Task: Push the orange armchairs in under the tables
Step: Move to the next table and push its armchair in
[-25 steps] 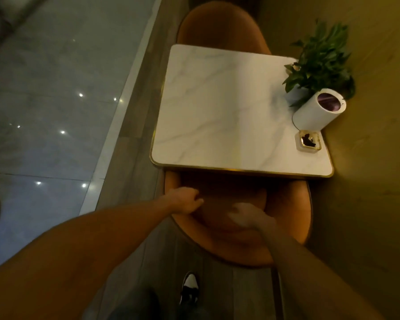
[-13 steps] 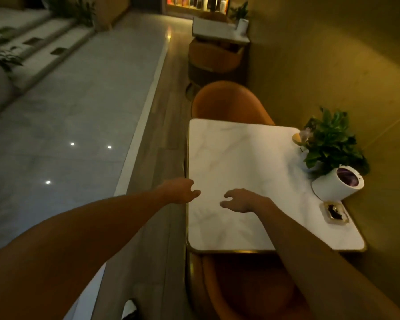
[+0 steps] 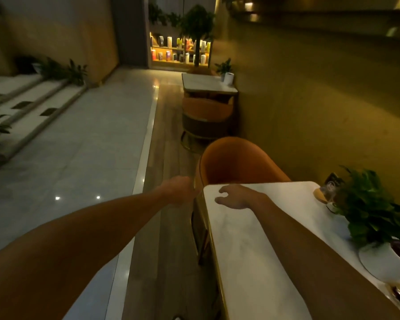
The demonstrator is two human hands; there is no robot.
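Both hands have lifted off the near chair and reached forward. Left hand (image 3: 179, 190), loosely curled and empty, hangs beside the table (image 3: 252, 250) corner. Right hand (image 3: 237, 197), fingers spread and empty, hovers over its far edge. Just beyond both, an orange armchair (image 3: 236, 162) sits partly under that table.

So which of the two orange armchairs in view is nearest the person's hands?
The orange armchair at the far end of the near marble table, just beyond the right hand. The other armchair stands farther down the aisle, at the next table.
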